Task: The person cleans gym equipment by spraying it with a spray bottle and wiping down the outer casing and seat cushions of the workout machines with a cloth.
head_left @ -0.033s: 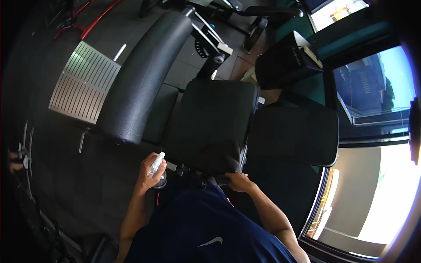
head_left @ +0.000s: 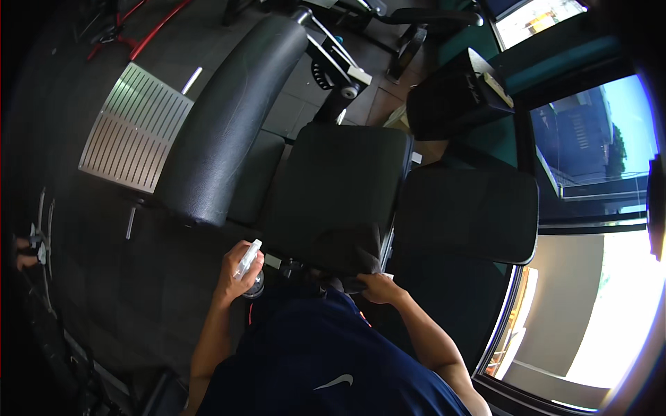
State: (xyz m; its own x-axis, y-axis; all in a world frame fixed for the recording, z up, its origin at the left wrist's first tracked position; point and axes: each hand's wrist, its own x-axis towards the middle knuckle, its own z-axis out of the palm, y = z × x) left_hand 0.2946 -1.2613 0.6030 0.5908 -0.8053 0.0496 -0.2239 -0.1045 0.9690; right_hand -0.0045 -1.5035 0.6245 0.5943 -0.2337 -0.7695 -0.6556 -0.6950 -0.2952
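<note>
My left hand (head_left: 234, 272) is closed round a spray bottle with a white trigger head (head_left: 248, 258); the lower part of the bottle is mostly hidden by my fingers. A dark cloth (head_left: 366, 253) hangs over the near right corner of the black padded seat (head_left: 340, 201), and my right hand (head_left: 378, 287) grips its lower end. Left of the seat rises a long black rounded pad (head_left: 232, 118). To the right lies another flat black pad (head_left: 470, 215).
A slotted metal footplate (head_left: 135, 128) sits beyond the long pad at left. Behind the right pad stands a black box (head_left: 451, 100), near windows (head_left: 590, 139). A red metal frame (head_left: 142, 38) is at the far left, on dark flooring.
</note>
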